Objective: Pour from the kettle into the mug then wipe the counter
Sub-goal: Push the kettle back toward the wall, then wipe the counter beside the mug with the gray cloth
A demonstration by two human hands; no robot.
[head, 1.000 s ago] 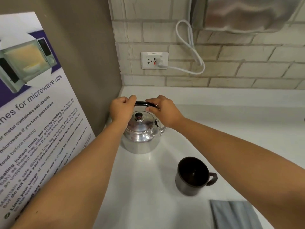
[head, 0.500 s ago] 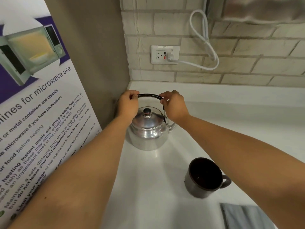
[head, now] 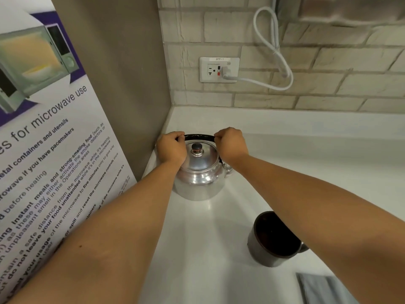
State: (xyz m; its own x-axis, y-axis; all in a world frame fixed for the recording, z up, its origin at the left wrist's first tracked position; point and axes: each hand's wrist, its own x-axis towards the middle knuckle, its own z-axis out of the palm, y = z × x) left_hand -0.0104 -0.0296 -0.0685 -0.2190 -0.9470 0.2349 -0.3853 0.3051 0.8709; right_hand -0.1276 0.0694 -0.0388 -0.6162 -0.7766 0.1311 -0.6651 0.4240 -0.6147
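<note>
A shiny metal kettle (head: pixel 198 181) with a dark lid knob stands in the back left corner of the white counter (head: pixel 208 260). Its black handle arches over the lid. My left hand (head: pixel 172 148) is closed on the handle's left end and my right hand (head: pixel 231 143) on its right end. A dark mug (head: pixel 272 240) stands upright to the front right of the kettle, partly hidden by my right forearm; its inside looks dark. A folded grey cloth (head: pixel 322 289) lies at the bottom right edge of the view.
A tall panel with a microwave-use poster (head: pixel 50 150) lines the left side. The brick wall behind carries a socket (head: pixel 219 69) with a white cable (head: pixel 274 51) plugged in. A metal appliance (head: pixel 350 9) hangs at the top right.
The view has shifted, so the kettle and mug sit further right and lower in frame. Both hands stay on the kettle's handle, and the kettle still rests on the counter.
</note>
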